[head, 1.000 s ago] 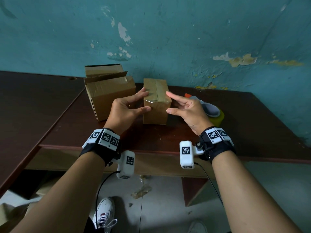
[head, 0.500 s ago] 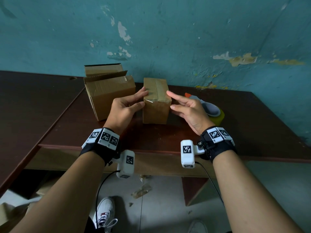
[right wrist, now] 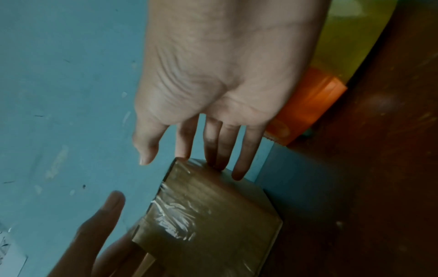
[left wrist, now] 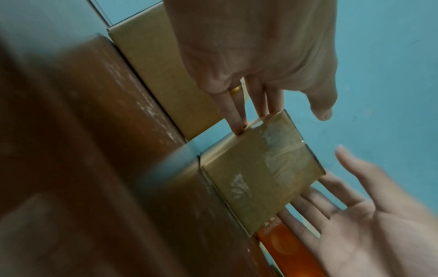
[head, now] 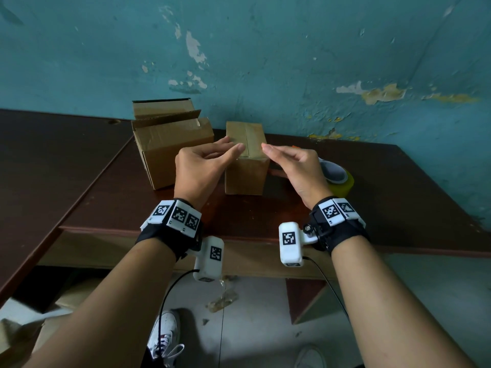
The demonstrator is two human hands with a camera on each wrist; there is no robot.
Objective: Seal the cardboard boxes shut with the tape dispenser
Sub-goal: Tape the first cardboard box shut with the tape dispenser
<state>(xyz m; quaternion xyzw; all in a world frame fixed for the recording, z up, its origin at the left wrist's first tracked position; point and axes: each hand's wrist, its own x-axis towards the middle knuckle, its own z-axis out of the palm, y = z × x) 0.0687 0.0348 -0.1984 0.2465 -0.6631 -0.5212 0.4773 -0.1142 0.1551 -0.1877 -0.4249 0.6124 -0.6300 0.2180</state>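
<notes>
The dark wooden table (head: 372,197) carries two cardboard boxes (head: 245,173) and a tape dispenser (head: 337,176).

A dark wooden table (head: 372,181) stands against a peeling teal wall (head: 292,62). Beneath the table, white sneakers (head: 164,333) rest on a grey floor (head: 252,328) beside scraps of debris (head: 223,298).

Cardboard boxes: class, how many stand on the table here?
2. The smaller taped box stands mid-table between the left hand and right hand. The larger open-flapped box stands to its left, nearer the wall. Cardboard under the table is unclear.
</notes>
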